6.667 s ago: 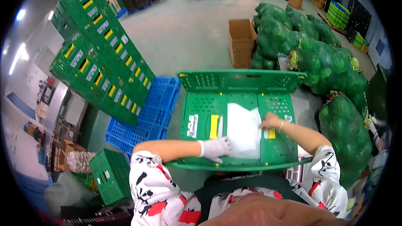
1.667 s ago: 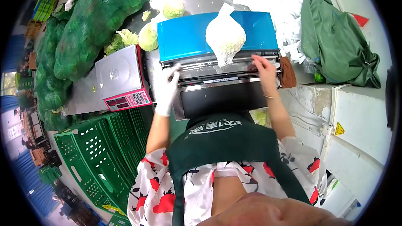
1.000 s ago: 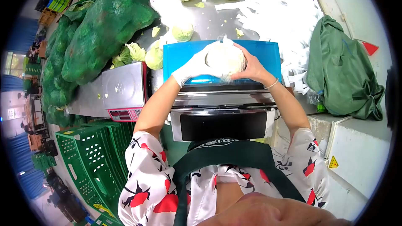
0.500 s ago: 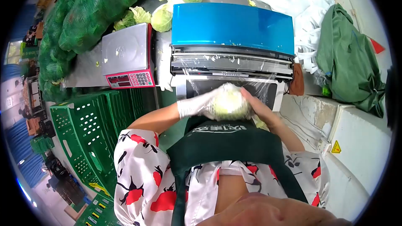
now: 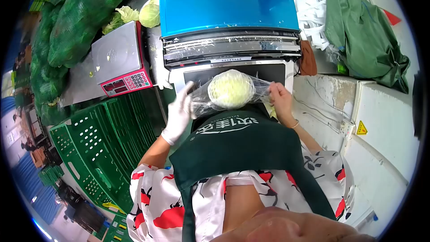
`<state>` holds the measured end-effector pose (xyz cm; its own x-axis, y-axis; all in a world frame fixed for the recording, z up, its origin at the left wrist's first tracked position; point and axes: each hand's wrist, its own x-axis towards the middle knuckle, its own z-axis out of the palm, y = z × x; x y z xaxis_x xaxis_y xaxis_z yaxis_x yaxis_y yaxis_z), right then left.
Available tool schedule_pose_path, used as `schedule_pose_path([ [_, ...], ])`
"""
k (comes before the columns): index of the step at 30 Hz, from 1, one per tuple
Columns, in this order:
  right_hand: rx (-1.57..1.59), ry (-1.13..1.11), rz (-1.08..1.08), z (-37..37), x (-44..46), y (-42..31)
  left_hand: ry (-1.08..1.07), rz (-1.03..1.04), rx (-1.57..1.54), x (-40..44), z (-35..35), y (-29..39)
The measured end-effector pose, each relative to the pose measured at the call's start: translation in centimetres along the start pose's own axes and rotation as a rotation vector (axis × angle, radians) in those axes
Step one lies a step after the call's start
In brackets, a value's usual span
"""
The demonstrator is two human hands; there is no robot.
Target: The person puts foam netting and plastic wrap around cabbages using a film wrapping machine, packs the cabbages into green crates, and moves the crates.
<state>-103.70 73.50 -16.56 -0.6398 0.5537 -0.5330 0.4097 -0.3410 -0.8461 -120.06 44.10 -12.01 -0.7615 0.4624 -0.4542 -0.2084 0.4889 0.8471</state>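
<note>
Transparent film covers the pale cabbage. My bare right hand pinches one edge; whether my gloved left hand grips the other, I cannot tell.

Pale green cabbage, white glove, blue cover, dark green apron, red-patterned white sleeves

Metal counter: loaded up!
Scale: here at left.
Blue-topped machine: centre stage.
Cabbages: beyond the scale.
White strips: heaped at right.
</note>
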Motion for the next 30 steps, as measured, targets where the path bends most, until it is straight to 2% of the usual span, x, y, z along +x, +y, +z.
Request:
schedule_pose_path([
  [1,0.0,0.016,0.072,-0.3,-0.2,0.2,0.076,0.098,-0.155,1.0,0.0,-2.2],
  [3,0.0,0.05,0.218,-1.5,-0.3,0.9,0.012,-0.048,-0.382,1.8,-0.1,-6.0],
  [4,-0.095,0.003,0.354,-3.3,0.2,3.6,-0.063,-0.247,-0.345,1.7,0.3,-7.3],
  [5,-0.314,-0.03,0.271,-3.4,0.5,7.1,-0.138,-0.445,-0.304,1.6,0.6,-8.6],
  [7,-0.744,-0.108,0.088,-3.2,0.9,14.1,-0.369,-0.57,-0.071,1.8,4.6,-11.8],
  [9,-0.799,-0.285,0.061,-0.1,1.9,18.2,-0.388,0.127,0.269,3.0,8.8,-17.7],
  [11,-0.634,-0.435,0.054,3.5,3.0,20.1,-0.522,0.612,0.585,4.3,9.4,-14.8],
  [13,-0.327,-0.567,0.146,5.8,2.8,18.1,-0.437,0.732,0.65,4.7,8.5,-14.4],
  [15,-0.014,-0.702,0.31,7.2,1.7,12.6,-0.327,0.834,0.766,4.9,5.8,-8.4],
  [17,0.184,-0.842,0.432,8.4,1.1,6.7,-0.145,0.79,0.64,5.4,4.1,-2.0],
  [19,0.266,-0.96,0.498,9.6,1.3,1.4,-0.034,0.549,0.12,5.1,3.7,3.5],
  [21,0.249,-1.015,0.487,10.6,1.2,-2.9,-0.206,0.34,-0.293,5.4,4.3,6.7],
  [22,0.211,-1.016,0.444,11.1,0.9,-4.4,-0.227,0.404,-0.271,5.5,4.2,7.3],
  [23,0.137,-0.985,0.341,11.4,0.5,-5.4,-0.185,0.501,-0.165,4.5,3.6,7.8],
  [25,-0.294,-0.668,-0.354,11.6,-0.3,-3.2,-0.402,0.723,-0.093,5.0,3.3,4.4],
  [26,-0.09,-0.666,-0.353,11.2,-0.7,-3.7,-0.77,0.367,-0.365,3.6,1.6,4.2],
  [27,-0.128,-0.53,-0.327,10.9,-0.7,-1.9,-0.832,0.283,-0.53,3.2,1.2,1.8],
  [28,-0.161,-0.397,-0.293,10.5,-0.6,-0.1,-0.976,0.163,-0.817,2.1,-0.2,2.6],
  [29,-0.172,-0.205,-0.364,10.4,-0.3,0.9,-0.944,0.039,-0.997,1.1,-0.9,1.3],
  [30,-0.194,-0.187,-0.356,9.7,0.3,0.7,-0.752,-0.112,-1.011,-0.1,-1.3,0.8],
])
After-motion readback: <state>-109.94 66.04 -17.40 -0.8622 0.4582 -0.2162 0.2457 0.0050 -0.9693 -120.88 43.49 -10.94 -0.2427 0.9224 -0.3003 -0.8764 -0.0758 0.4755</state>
